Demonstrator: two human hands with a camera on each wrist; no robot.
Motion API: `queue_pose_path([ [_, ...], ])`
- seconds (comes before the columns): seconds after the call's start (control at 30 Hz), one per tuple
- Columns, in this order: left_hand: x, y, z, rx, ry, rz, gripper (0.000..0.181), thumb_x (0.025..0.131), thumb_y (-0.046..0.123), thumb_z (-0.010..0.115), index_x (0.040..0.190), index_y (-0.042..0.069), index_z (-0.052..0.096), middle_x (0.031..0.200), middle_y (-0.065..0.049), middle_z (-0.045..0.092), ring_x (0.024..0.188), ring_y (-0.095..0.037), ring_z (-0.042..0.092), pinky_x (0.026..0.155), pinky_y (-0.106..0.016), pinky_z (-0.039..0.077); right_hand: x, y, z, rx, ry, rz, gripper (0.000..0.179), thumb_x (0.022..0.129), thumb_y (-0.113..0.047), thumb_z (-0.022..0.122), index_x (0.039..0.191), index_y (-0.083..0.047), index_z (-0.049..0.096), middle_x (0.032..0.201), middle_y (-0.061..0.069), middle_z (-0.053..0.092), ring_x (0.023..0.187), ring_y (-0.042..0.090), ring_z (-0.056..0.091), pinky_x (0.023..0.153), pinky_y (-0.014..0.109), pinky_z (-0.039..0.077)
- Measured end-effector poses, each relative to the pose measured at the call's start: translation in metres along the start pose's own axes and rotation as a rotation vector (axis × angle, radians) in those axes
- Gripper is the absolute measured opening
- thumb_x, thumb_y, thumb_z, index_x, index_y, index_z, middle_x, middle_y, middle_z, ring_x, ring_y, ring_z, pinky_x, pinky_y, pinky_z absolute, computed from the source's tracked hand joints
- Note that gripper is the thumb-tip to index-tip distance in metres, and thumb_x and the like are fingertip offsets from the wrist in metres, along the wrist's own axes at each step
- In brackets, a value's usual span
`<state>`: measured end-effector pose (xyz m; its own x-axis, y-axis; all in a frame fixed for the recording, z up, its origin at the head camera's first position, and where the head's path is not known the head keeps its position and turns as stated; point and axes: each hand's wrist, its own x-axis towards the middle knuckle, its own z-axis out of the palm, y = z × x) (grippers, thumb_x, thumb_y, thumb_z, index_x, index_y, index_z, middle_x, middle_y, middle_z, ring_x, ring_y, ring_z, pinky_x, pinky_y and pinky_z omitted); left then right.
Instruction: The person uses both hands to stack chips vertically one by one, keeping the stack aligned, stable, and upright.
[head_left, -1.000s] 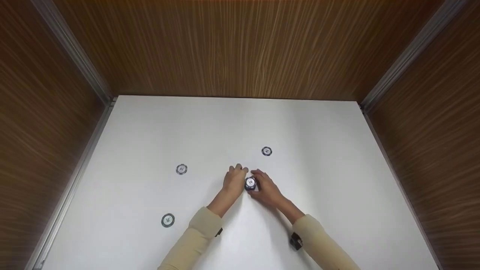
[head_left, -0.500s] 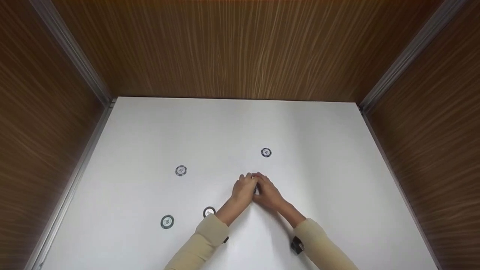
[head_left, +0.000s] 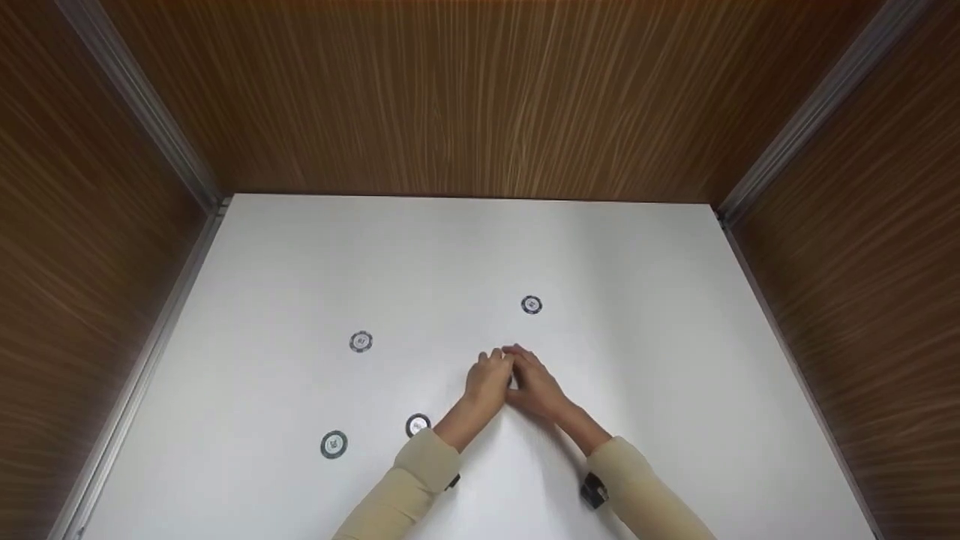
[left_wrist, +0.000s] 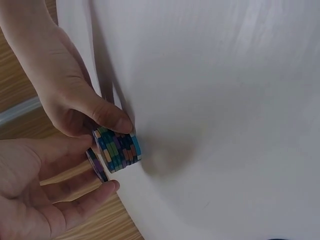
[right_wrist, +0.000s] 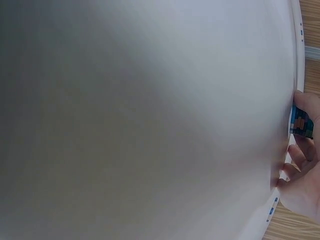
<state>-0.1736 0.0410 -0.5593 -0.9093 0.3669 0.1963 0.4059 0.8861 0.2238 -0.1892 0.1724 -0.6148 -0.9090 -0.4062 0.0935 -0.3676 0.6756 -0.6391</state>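
- Together, both hands meet at a stack of poker chips (left_wrist: pixel 120 150) standing on the white table (head_left: pixel 637 285), mostly covered in the head view.
- Right hand (head_left: pixel 537 387): gripping the stack, thumb bent against its side, other fingers partly hidden behind it.
- Left hand (head_left: pixel 488 380): pinching a single dark-edged chip (left_wrist: pixel 96 165) by its rim, right at the stack's top; whether the two touch, I can't tell.
- Lying flat: a green-rimmed chip (head_left: pixel 334 445), a black-rimmed chip (head_left: pixel 418 424) partly covered by the left sleeve (head_left: pixel 426 460), a grey-rimmed chip (head_left: pixel 361 341) farther off, and a dark-rimmed chip (head_left: pixel 532 304) beyond the hands.
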Motion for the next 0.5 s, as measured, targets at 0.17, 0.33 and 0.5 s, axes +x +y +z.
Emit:
queue_pose_path([
  [0.17, -0.0002, 0.0005, 0.0009, -0.015, -0.023, -0.011, 0.02, 0.076, 0.006, 0.071, 0.095, 0.005, 0.064, 0.082, -0.008, 0.058, 0.072, -0.023, 0.057, 0.056, -0.027, 0.051, -0.0005, -0.0001, 0.0003, 0.002, -0.001, 0.009, 0.054, 0.076, -0.02, 0.074, 0.122, 0.0, 0.053, 0.133, 0.015, 0.044, 0.129, 0.033, 0.031, 0.108, 0.042, 0.021],
  [0.33, 0.0, 0.0019, 0.0002, -0.003, -0.018, -0.015, 0.018, 0.076, 0.006, 0.071, 0.093, 0.005, 0.065, 0.083, -0.008, 0.058, 0.073, -0.023, 0.057, 0.056, -0.026, 0.051, -0.0009, -0.0016, -0.0007, 0.007, -0.006, 0.013, 0.058, 0.076, -0.023, 0.073, 0.125, 0.0, 0.051, 0.134, 0.015, 0.043, 0.13, 0.033, 0.03, 0.107, 0.043, 0.021],
  [0.5, 0.003, 0.005, -0.0012, 0.019, -0.017, -0.017, 0.019, 0.076, -0.001, 0.068, 0.094, 0.004, 0.065, 0.087, -0.008, 0.06, 0.076, -0.022, 0.058, 0.058, -0.026, 0.052, -0.0013, -0.0043, -0.0019, 0.015, -0.005, 0.029, 0.063, 0.076, -0.021, 0.073, 0.13, 0.0, 0.047, 0.135, 0.016, 0.042, 0.13, 0.032, 0.029, 0.108, 0.043, 0.021],
])
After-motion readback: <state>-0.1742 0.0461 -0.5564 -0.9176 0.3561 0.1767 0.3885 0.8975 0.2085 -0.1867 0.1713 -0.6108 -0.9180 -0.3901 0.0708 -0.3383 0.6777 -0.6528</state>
